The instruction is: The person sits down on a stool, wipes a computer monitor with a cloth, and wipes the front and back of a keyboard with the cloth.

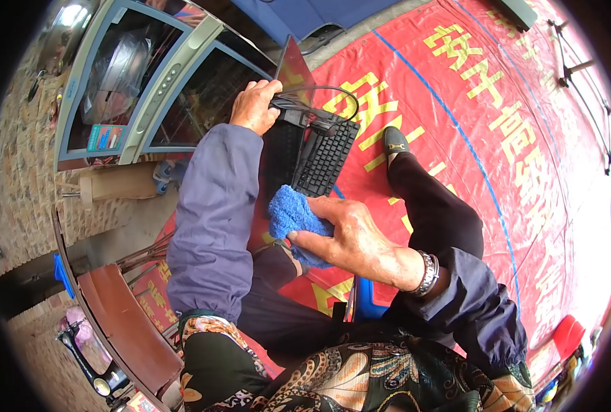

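Note:
My right hand grips a bunched blue cloth between thumb and fingers. The cloth is just in front of a black keyboard, with a small gap that I cannot judge. At the far left end of the keyboard, my left hand has its fingers curled on the edge of a black device; its exact kind is hard to make out. A thin glossy panel stands up behind that hand. A black cable loops over the keyboard's far end.
Two old grey-framed television sets stand at the left. A brown stool or bench seat is at lower left, near a sewing machine. Red sheeting with yellow characters covers the floor. A blue panel is at the back.

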Tool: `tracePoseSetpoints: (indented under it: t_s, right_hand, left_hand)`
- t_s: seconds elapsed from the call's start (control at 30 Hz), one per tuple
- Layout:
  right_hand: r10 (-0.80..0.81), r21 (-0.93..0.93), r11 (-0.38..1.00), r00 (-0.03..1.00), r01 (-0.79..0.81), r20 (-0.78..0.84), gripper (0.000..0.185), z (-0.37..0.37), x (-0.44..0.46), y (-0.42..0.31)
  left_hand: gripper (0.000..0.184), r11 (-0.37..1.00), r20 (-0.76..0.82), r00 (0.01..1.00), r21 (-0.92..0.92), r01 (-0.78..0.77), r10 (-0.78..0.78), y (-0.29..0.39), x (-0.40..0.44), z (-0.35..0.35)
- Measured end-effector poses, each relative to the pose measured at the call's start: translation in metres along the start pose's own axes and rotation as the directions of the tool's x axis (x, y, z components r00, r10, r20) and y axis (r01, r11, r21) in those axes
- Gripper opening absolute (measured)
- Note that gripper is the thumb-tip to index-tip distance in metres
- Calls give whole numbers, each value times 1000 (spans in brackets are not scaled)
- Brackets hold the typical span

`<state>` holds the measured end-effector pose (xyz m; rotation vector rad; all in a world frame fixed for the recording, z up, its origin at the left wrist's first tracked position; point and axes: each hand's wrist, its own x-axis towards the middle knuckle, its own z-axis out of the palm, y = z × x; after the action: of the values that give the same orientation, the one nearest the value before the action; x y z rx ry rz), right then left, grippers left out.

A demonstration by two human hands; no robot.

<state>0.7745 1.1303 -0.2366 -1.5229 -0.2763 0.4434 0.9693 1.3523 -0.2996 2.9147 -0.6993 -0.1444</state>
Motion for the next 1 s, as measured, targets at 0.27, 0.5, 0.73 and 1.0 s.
tracePoseSetpoints:
  t_s: [0.27,0.5,0.73,1.0]
  right_hand:
    - [-51,-17,999,997,52,52,29,0,0,-3]
    - [-42,-45,998,998,44,48,28,0,2,-1]
    - [-39,60,997,999,41,-32,25,6,5,2]
    - [-43,135,989,996,54,-80,28,-11,15,-10]
  left_hand:
    - [34,991,-204,974,115,-74,96,11,-25,7]
    - [33,995,-290,953,75,-67,86,17,-45,13]
    - [32,998,-387,920,29,-54,61,19,-56,18]
    - [36,996,-463,886,-86,-27,-16,19,-63,29]
